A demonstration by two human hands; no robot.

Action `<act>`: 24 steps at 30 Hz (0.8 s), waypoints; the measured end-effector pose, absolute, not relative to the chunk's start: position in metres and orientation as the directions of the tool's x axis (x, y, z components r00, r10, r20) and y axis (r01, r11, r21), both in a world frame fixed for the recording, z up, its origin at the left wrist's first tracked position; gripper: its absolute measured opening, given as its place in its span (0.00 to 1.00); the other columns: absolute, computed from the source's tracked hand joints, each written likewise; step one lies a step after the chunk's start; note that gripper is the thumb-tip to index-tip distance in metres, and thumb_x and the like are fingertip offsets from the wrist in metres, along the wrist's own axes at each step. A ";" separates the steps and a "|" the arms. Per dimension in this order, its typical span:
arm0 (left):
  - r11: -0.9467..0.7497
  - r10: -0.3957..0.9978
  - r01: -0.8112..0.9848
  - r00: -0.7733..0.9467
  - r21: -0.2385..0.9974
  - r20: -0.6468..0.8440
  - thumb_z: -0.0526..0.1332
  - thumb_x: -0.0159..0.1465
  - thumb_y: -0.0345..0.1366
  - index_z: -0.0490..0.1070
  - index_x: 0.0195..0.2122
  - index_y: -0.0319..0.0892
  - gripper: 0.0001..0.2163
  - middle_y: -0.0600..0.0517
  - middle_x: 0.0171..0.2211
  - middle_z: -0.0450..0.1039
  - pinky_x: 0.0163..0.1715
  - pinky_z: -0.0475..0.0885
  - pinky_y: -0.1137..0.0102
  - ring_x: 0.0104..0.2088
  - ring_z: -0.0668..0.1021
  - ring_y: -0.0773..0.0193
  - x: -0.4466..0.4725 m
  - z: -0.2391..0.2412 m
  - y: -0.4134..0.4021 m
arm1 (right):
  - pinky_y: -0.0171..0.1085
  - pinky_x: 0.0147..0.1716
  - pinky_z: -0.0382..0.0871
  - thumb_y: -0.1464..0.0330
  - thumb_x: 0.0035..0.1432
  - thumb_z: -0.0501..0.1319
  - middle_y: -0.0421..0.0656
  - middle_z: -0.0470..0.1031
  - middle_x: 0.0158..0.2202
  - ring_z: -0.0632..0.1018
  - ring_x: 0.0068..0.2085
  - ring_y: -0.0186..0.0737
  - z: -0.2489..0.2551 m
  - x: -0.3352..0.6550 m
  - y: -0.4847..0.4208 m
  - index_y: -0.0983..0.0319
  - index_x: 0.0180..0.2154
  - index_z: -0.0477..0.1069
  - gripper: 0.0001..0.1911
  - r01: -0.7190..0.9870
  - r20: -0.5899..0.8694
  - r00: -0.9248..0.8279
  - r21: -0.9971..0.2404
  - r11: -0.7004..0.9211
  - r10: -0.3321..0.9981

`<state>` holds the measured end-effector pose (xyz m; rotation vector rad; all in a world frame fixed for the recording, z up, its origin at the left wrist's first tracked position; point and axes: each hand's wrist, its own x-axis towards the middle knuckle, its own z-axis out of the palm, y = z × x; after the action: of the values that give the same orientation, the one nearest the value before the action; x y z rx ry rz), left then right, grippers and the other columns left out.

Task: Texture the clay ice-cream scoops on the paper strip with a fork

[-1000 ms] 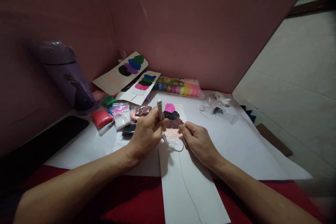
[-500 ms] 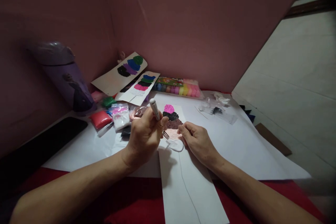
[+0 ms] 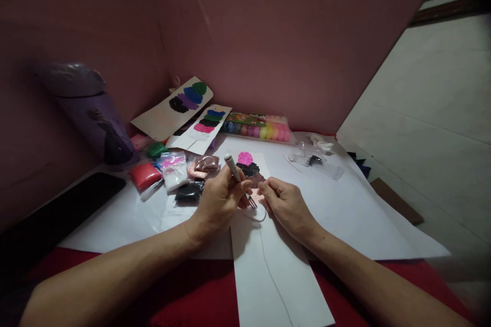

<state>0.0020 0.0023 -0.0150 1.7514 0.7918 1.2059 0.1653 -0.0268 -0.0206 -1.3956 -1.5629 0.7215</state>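
My left hand is closed around a small fork with a pale, patterned handle, its tines pointing down. Those tines meet a flat white clay patch on a long white card. Farther up the card are pink clay, black clay, brown clay and pale peach clay, all with a rough texture. At the card's right side, my right hand rests with curled fingers, thumb and forefinger pressed together beside the peach and white clay. What they pinch, if anything, is hidden. A pencil line runs down the card.
Left of my hands lie clay packets: red, green, white, black and brown. Behind are two clay-decorated cards and a clay pack. A purple tumbler, dark phone-like slab and plastic scraps flank them.
My left hand has shifted slightly right and down, bringing the fork's tines across the white clay. My right hand stays in nearly the same place.
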 end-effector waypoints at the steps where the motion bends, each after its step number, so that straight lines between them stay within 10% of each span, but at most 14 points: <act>1: -0.441 0.849 0.036 0.341 0.897 0.404 0.58 0.64 0.39 0.61 0.35 0.41 0.08 0.52 0.26 0.74 0.21 0.73 0.74 0.21 0.76 0.68 0.002 -0.015 0.002 | 0.32 0.21 0.62 0.60 0.63 0.55 0.36 0.66 0.16 0.67 0.19 0.32 -0.021 0.165 -0.027 0.61 0.25 0.67 0.17 0.452 0.236 0.032 -0.870 0.197 0.971; 24: -0.616 0.782 0.271 0.321 0.740 0.533 0.55 0.64 0.34 0.59 0.33 0.43 0.04 0.55 0.23 0.69 0.22 0.66 0.75 0.20 0.71 0.71 -0.005 -0.010 0.003 | 0.33 0.20 0.62 0.59 0.62 0.55 0.35 0.63 0.15 0.67 0.18 0.33 -0.021 0.165 -0.026 0.61 0.25 0.68 0.17 0.464 0.242 0.028 -0.863 0.202 0.970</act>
<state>-0.0049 0.0031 -0.0095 2.0628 0.9259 1.2658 0.1650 -0.0264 -0.0214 -1.3974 -1.5777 0.7081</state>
